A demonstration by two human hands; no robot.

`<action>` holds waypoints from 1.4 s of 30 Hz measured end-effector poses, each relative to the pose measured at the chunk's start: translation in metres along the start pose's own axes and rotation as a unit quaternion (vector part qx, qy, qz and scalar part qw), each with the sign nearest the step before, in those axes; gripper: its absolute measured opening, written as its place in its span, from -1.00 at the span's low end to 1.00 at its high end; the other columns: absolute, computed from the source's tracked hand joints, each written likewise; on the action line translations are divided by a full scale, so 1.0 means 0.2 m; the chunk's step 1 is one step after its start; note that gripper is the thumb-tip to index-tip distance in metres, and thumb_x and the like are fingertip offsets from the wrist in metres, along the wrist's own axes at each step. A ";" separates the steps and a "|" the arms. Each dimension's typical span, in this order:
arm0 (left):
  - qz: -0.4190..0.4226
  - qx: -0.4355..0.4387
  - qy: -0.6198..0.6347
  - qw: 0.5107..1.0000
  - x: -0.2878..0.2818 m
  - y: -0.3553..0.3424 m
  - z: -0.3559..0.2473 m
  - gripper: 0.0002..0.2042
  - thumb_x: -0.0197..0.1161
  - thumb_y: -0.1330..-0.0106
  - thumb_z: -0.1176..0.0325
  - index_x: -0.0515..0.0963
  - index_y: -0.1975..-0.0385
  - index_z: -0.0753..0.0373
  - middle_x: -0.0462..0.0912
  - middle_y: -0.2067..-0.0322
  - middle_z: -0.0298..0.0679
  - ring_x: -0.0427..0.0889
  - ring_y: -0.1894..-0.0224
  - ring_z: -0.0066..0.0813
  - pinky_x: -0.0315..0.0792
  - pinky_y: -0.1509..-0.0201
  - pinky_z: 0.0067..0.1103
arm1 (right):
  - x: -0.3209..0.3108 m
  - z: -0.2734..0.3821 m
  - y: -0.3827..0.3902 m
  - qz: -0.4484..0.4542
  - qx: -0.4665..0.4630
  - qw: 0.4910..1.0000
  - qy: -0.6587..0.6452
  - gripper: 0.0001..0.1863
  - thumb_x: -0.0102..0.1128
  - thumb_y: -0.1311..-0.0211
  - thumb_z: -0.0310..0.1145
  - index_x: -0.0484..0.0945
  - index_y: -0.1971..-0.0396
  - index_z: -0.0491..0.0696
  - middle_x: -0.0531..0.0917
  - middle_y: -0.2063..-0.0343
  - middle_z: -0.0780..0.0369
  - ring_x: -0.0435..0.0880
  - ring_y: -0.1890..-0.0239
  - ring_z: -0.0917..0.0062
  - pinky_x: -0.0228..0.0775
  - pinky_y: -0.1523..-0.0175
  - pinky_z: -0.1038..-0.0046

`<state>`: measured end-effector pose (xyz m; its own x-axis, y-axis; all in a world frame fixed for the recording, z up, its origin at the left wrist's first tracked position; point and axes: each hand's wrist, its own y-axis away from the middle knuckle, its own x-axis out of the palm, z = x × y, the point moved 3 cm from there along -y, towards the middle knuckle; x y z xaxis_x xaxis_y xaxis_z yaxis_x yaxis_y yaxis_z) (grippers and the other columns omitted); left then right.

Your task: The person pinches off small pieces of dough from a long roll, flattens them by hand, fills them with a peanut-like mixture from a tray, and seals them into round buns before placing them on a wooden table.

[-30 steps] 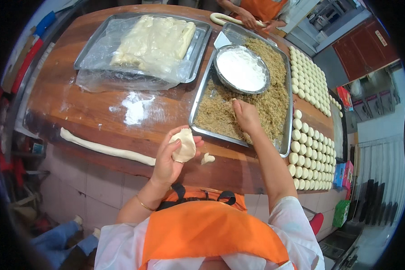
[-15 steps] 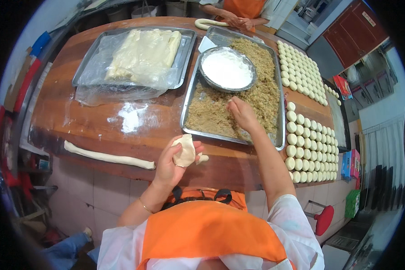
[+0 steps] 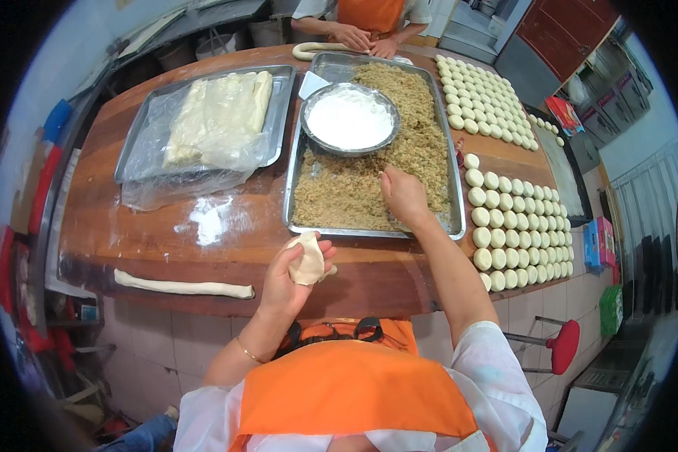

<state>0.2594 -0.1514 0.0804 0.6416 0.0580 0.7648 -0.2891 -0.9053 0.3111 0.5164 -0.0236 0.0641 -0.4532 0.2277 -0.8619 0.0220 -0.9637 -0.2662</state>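
Head view shows us the left hand [image 3: 283, 277] above the near edge of the wooden desk [image 3: 113, 248], its thumb and fingers grasping a flattened dough piece [image 3: 307, 261]. The right hand [image 3: 404, 196] is over the near part of a metal tray [image 3: 331, 229], fingers curled at the brown crumbly filling [image 3: 335, 197]; from this angle we cannot tell whether they hold any of it. Toward that tray's left edge we see a metal bowl [image 3: 331, 147] with white contents. One dough rope [image 3: 184, 285] lies along the desk's near edge, left of the left hand, with a patch of flour [image 3: 208, 220] beyond it. Toward the desk's far left corner, a second tray [image 3: 285, 94] carries a dough slab [image 3: 218, 113] partly covered by plastic sheet [image 3: 192, 187]. Round dough pieces [image 3: 511, 221] stand in rows along the right edge. At the far edge we see a co-worker's hands [image 3: 354, 38].
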 end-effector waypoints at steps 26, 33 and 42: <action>0.007 -0.046 -0.006 0.999 0.07 -0.11 0.05 -0.62 0.05 -0.40 0.25 0.39 -0.11 0.33 0.59 0.03 0.03 0.63 0.02 -0.14 0.58 0.08 -0.35 | 0.04 -0.20 0.10 0.030 0.266 0.739 -0.618 -0.53 -0.08 -0.50 0.07 0.39 0.52 0.02 0.30 0.73 0.39 0.19 0.74 0.70 -0.05 0.62 0.60; -0.009 -0.039 -0.010 0.999 0.06 -0.12 0.06 -0.60 0.05 -0.40 0.28 0.36 -0.13 0.40 0.58 0.01 0.04 0.61 -0.01 -0.13 0.59 0.04 -0.37 | 0.07 -0.21 0.09 -0.014 0.197 0.826 -0.528 -0.54 -0.12 -0.51 0.10 0.46 0.40 0.02 0.40 0.61 0.38 0.29 0.67 0.69 0.11 0.55 0.61; -0.047 -0.005 -0.051 0.998 0.07 -0.15 0.04 -0.66 0.20 -0.41 0.36 0.42 -0.08 0.43 0.59 0.04 -0.02 0.64 0.01 -0.22 0.60 0.01 -0.45 | -0.04 -0.07 0.12 0.013 0.271 0.528 -0.804 -0.56 -0.10 -0.51 0.08 0.44 -0.11 0.07 0.56 0.24 0.28 0.55 0.34 0.65 0.30 0.47 0.66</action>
<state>0.2821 -0.1261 0.0776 0.7351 0.0997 0.6706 -0.2305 -0.8934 0.3855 0.5337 -0.0469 0.0581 -0.6400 0.2200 0.7362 -0.0132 -0.9611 0.2758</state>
